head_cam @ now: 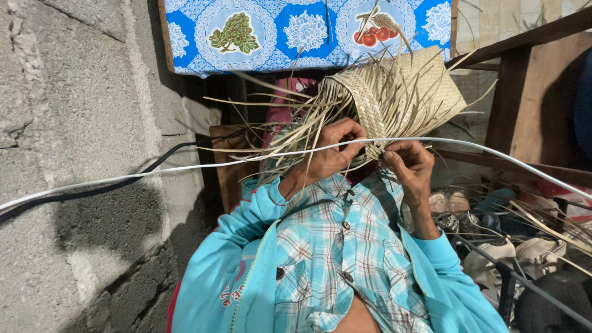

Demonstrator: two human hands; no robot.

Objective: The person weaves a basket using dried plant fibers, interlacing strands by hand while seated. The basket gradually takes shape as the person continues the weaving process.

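— Strips of pale dried leaf, loose ends fanning out every way — what is holding them together?

— Both hands. The left hand (pixel 330 153) is curled shut round a bunch of the loose strips (pixel 290 132) at the open edge of the half-woven basket (pixel 404 92); the right hand (pixel 410 163) pinches the woven edge just beside it, fingers closed on the strips there. The basket sits raised at the middle of the view, just far of the chest, its mouth turned toward the person — probably so the unfinished rim faces the fingers.

— And the white line across everything?

— A thin white cable (pixel 185 168) runs from the near left, past the grey block wall (pixel 80 123), across the hands and down to the right. A black cable (pixel 123 182) follows it on the left.

— Anything printed about?

— At the far top hangs a blue cloth (pixel 283 31) with white lacy rounds, one holding green grapes, one red fruit. On the turquoise jacket (pixel 228 271), low on the left, sits a small red marking, too folded to make out. Shoes (pixel 493 253) lie piled on the right.
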